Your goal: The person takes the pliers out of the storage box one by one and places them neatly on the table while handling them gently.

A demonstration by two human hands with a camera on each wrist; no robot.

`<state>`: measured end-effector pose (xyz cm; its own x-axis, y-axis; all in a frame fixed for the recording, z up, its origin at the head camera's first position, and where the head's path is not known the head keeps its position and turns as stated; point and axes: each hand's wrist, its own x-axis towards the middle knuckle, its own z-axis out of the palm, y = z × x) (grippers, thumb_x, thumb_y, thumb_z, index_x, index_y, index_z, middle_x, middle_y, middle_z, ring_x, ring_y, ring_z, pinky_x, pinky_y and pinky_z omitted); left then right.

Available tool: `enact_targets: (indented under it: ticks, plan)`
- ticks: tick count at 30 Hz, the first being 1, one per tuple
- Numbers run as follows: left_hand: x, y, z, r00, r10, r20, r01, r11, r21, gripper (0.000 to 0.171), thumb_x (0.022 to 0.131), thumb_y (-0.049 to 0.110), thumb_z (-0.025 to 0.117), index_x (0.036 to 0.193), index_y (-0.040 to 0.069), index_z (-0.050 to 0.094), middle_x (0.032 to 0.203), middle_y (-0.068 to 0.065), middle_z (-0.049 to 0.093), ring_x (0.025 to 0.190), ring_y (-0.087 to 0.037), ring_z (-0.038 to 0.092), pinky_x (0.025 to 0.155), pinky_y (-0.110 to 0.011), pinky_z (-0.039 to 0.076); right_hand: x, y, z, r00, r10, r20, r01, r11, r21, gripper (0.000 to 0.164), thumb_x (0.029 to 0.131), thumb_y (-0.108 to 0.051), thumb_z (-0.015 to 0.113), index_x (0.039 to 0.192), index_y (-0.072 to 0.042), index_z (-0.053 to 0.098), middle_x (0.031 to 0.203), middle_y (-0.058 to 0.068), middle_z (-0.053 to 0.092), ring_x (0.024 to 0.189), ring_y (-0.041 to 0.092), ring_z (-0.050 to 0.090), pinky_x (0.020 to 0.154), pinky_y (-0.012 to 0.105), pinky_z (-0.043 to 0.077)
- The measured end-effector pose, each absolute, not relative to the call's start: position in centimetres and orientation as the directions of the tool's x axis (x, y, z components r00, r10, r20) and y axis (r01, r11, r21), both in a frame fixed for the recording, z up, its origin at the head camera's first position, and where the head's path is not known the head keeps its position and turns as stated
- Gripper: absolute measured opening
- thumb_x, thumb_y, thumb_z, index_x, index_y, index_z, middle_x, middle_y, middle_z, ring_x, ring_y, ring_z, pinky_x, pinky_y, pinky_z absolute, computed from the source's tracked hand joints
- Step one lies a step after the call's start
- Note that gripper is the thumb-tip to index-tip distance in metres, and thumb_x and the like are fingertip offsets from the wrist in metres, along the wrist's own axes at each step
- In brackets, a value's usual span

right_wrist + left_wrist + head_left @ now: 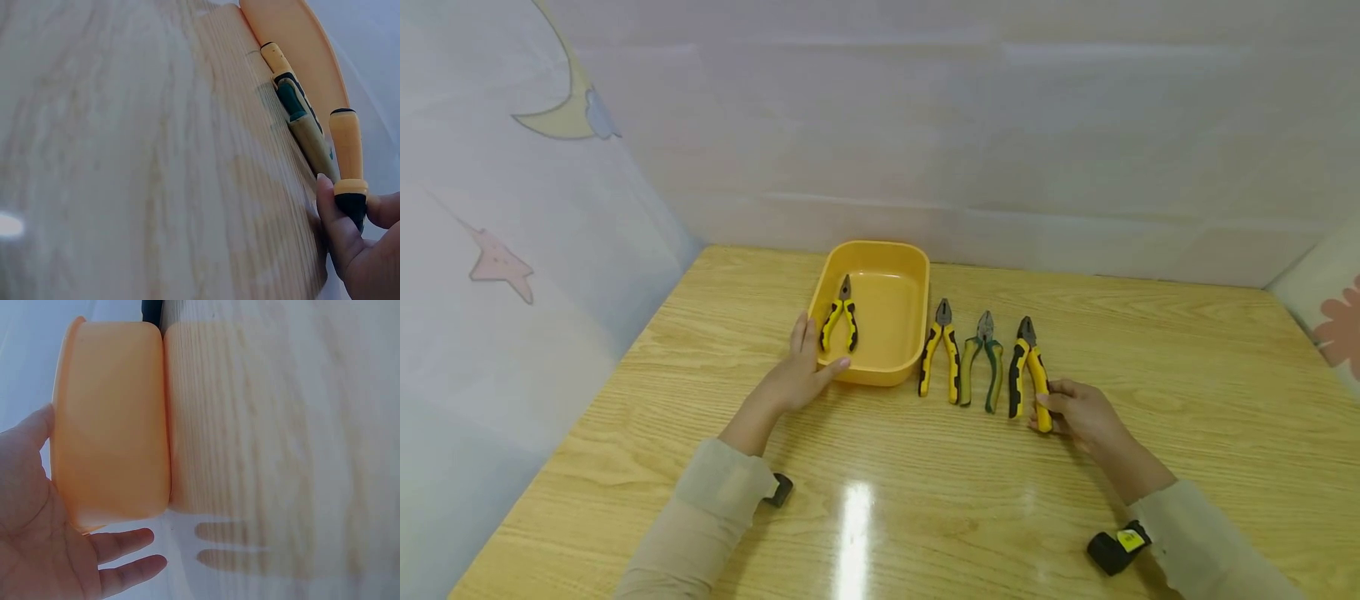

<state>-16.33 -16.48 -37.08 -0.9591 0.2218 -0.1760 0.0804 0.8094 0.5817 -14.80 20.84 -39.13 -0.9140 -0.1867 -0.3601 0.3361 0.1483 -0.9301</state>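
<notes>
A yellow plastic tray stands toward the back of the table, a small pair of yellow-and-black pliers lying inside on its left. At the tray's near left corner, my left hand rests with spread, straight fingers; in the left wrist view its thumb touches the rim. My right hand pinches one handle of the rightmost yellow-and-black pliers between thumb and fingers. Those pliers tilt up off the wood in the right wrist view. Left of them lie green-handled pliers and another yellow-and-black pair beside the tray.
The wooden table meets a pale cloth backdrop at its far edge. Another cloth with a moon and star hangs at the left. Black straps with small devices sit at both sleeve cuffs.
</notes>
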Motion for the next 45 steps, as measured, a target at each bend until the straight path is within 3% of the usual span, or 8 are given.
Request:
enact_targets:
  ticks: [8, 18, 40, 45]
  plan:
    - [-16.3, -16.5, -36.9, -0.958, 0.221, -0.182, 0.074, 0.805, 0.589, 0.086, 0.086, 0.053, 0.035, 0.135, 0.004, -0.016, 0.137, -0.004, -0.030, 0.124, -0.038, 0.014, 0.095, -0.048, 0.024, -14.9, 21.0, -39.0, -0.911, -0.184, -0.369, 0.343, 0.159, -0.926, 0.054, 0.091, -0.006, 0.040, 0.129, 0.019, 0.009, 0.110, 0.028, 0.034, 0.072, 0.016, 0.059, 0.072, 0.031, 0.047]
    - [-16.4, -16.5, -37.0, -0.957, 0.217, -0.191, 0.064, 0.804, 0.591, 0.086, 0.086, 0.054, 0.035, 0.135, 0.005, -0.017, 0.137, -0.003, -0.031, 0.122, -0.039, 0.020, 0.093, -0.048, 0.027, -15.2, 21.0, -39.0, -0.919, -0.168, -0.357, 0.318, 0.219, -0.922, 0.048, 0.091, -0.003, 0.039, 0.125, 0.022, 0.016, 0.096, 0.023, 0.043, 0.069, 0.017, 0.060, 0.069, 0.030, 0.048]
    - [-16.3, -16.5, -37.0, -0.959, 0.219, -0.179, 0.073, 0.802, 0.593, 0.086, 0.086, 0.053, 0.035, 0.135, 0.005, -0.017, 0.137, -0.004, -0.030, 0.123, -0.038, 0.017, 0.093, -0.049, 0.026, -15.8, 20.7, -38.7, -0.919, -0.155, -0.363, 0.299, 0.328, -0.896, 0.047, 0.090, -0.002, 0.040, 0.125, 0.021, 0.018, 0.108, 0.031, 0.042, 0.071, 0.017, 0.057, 0.066, 0.032, 0.049]
    - [-16.3, -16.5, -37.0, -0.959, 0.217, -0.182, 0.071, 0.806, 0.587, 0.087, 0.086, 0.055, 0.034, 0.135, 0.004, -0.016, 0.137, -0.004, -0.030, 0.123, -0.038, 0.017, 0.093, -0.048, 0.026, -15.8, 20.6, -38.7, -0.916, -0.157, -0.370, 0.294, 0.367, -0.882, 0.046, 0.090, -0.004, 0.041, 0.123, 0.021, 0.021, 0.105, 0.028, 0.044, 0.072, 0.017, 0.056, 0.066, 0.033, 0.049]
